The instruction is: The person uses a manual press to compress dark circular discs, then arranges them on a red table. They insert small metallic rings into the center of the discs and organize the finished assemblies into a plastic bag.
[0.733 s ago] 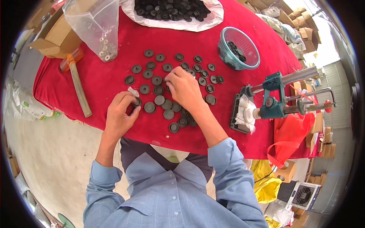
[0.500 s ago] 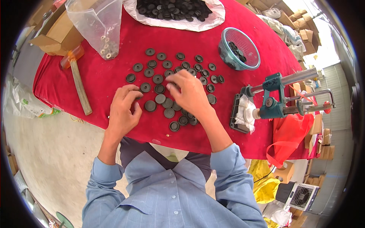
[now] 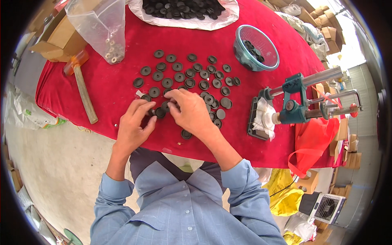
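Note:
Many black round caps [image 3: 179,77] lie spread over the red cloth in front of me, most showing a rimmed face with a small centre knob. At the group's near left edge, my left hand [image 3: 136,121] has its thumb and fingers curled around the side of a black cap [image 3: 159,112]. My right hand [image 3: 188,111] comes in from the other side, fingers bent down, with another dark cap [image 3: 165,105] at its fingertips. The two hands' fingertips are close together. My right palm hides some of the caps under it.
A hand press [image 3: 292,106] stands at right, below a blue basket [image 3: 241,55] holding black pieces. A white sack [image 3: 228,20] of black discs lies at the far side. To the left are a hammer [image 3: 85,96], a clear bag [image 3: 102,28] with small rings, and a cardboard box [image 3: 65,38].
My right hand has moved left and slightly nearer to me, toward my left hand. Several caps near my hands have shifted, and a flat disc now shows to the right of my right hand.

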A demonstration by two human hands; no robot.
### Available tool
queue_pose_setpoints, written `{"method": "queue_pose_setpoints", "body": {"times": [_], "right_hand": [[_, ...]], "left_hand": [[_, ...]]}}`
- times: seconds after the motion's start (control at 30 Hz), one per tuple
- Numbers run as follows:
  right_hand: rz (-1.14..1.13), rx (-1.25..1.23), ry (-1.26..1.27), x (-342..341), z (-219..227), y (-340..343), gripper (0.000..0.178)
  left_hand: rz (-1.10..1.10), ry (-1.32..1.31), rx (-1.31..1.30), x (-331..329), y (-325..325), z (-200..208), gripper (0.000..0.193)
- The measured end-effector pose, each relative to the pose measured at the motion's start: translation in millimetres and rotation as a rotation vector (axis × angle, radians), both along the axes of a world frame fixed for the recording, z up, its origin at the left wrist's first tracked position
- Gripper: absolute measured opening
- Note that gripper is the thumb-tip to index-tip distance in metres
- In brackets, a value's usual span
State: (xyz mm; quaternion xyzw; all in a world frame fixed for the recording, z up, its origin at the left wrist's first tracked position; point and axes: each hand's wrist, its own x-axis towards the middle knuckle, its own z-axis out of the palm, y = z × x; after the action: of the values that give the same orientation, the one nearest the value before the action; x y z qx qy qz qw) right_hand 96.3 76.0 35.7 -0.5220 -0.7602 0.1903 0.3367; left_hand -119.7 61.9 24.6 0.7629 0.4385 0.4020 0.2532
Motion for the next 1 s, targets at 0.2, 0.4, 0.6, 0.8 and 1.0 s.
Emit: {"method": "queue_pose_setpoints", "body": {"times": [0.2, 0.4, 0.6, 0.8, 1.0], "right_hand": [[-0.002, 0.084, 0.061, -8.8, -4.9, -10.1, 0.016], [-0.317, 0.077, 0.141, 64.1, 21.8, -13.5, 0.014], [-0.53, -0.003, 0.083, 120.4, 25.1, -40.6, 0.02], [-0.45, -0.059, -0.025, 132.4, 16.1, -47.6, 0.029], [-0.424, -0.107, -0.152, 134.4, -3.6, -44.0, 0.036]], "left_hand": [[0.092, 0.071, 0.049, -27.2, -12.0, -8.2, 0.029], [0.175, 0.181, 0.136, -27.5, -17.8, -4.9, 0.027], [-0.085, 0.239, 0.173, 31.3, -6.2, 9.9, 0.036], [-0.249, 0.343, 0.12, 57.6, 13.7, 2.7, 0.04], [-0.239, 0.208, 0.049, 57.8, 17.2, 13.8, 0.043]]}}
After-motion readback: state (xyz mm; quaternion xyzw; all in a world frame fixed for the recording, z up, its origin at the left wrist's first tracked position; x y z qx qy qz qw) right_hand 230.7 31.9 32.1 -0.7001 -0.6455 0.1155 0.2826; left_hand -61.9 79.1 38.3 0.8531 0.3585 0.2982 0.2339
